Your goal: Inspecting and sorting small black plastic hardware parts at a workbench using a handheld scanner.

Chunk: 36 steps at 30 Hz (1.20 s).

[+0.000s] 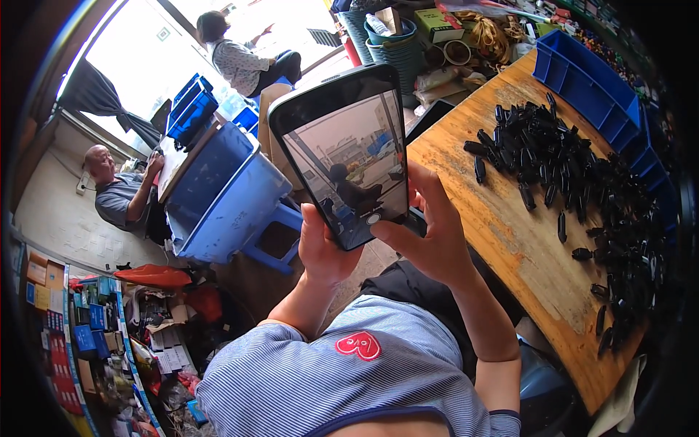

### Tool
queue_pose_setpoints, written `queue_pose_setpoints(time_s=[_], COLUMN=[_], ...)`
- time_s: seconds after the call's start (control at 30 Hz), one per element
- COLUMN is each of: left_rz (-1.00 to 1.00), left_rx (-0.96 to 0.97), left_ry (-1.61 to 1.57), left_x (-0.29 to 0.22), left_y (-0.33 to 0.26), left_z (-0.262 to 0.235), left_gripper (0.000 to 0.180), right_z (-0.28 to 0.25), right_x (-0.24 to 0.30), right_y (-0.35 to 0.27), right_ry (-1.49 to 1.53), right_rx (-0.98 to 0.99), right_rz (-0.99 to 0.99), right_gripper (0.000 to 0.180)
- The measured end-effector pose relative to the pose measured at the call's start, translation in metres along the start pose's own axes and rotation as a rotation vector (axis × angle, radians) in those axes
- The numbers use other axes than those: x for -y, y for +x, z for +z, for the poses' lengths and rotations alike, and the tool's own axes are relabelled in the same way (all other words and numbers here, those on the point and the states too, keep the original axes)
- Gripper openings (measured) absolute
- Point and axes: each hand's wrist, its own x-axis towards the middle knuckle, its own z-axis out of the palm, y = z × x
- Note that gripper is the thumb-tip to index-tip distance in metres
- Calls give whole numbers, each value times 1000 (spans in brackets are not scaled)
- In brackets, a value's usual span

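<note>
A dark-cased smartphone [342,146] is held up, tilted, in front of my chest. Its lit screen shows a camera picture of a seated person by a bright doorway, with a round white button near the bottom. My left hand [325,255] grips the phone's lower left corner, thumb along the edge and the other fingers hidden behind. My right hand [437,237] is closed round the lower right side; its thumb rests by the white button and its bent fingers are at the phone's edge.
On the right, a wooden table [502,218] bears many small black parts [546,153] beside a blue bin [590,80]. A large blue tub [226,189] stands on a blue stool at left. One person [124,189] sits behind it, another [244,62] by the doorway. Cluttered shelves fill the lower left.
</note>
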Motion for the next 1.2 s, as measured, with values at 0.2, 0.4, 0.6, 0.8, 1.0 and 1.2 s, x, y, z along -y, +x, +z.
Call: queue_pose_setpoints(time_s=[0.2, 0.4, 0.6, 0.8, 1.0, 1.2], left_rz=[-14, -19, 22, -10, 102, 431], left_rx=[-8, -8, 76, 22, -81, -91], left_ry=[8, 3, -136, -87, 88, 23], left_x=[0, 0, 3, 6, 11, 30], left_y=[0, 0, 4, -1, -8, -19], left_z=[2, 0, 0, -4, 6, 0], left_gripper=[74, 73, 73, 72, 75, 81], right_z=[0, -1, -2, -3, -11, -6], right_x=[-1, 3, -2, 0, 11, 12], right_y=[-2, -2, -1, -2, 3, 29], right_ry=[-4, 12, 0, 12, -75, -36], right_rx=[-17, -14, -35, -16, 70, 250], right_rz=[33, 67, 23, 59, 61, -106], right_gripper=[62, 62, 61, 63, 66, 64])
